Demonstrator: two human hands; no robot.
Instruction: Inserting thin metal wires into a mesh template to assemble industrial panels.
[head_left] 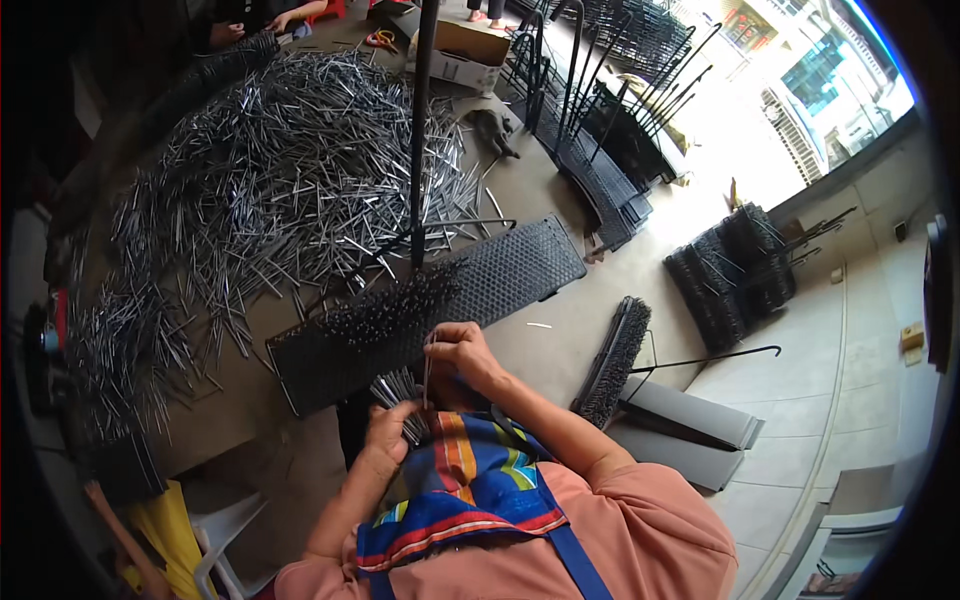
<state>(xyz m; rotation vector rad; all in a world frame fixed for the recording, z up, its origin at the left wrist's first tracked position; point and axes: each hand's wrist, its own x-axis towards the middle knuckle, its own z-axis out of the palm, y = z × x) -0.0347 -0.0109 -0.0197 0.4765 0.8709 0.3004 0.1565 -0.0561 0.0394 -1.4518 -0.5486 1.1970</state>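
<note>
My left hand (388, 430) is closed around a bundle of thin dark, shiny strips (396, 386), held low in front of my apron. Just above and to the right, my right hand (462, 354) pinches a few thin strips (428, 372) that hang down towards the left hand. Directly beyond both hands lies a long black board (510, 272) full of small holes. Short dark bristle tufts (400, 305) stand up from its middle part, and a black upright rod (420, 150) rises beside them. The patterned apron (465, 460) sits under my hands.
A wide pile of loose strips (300, 170) covers the table to the left. An open cardboard box (470, 55) and orange-handled scissors (381, 39) are at the back. Bristled brush heads (615, 360) stand on the right. Another person's hands (285, 20) show at the far left.
</note>
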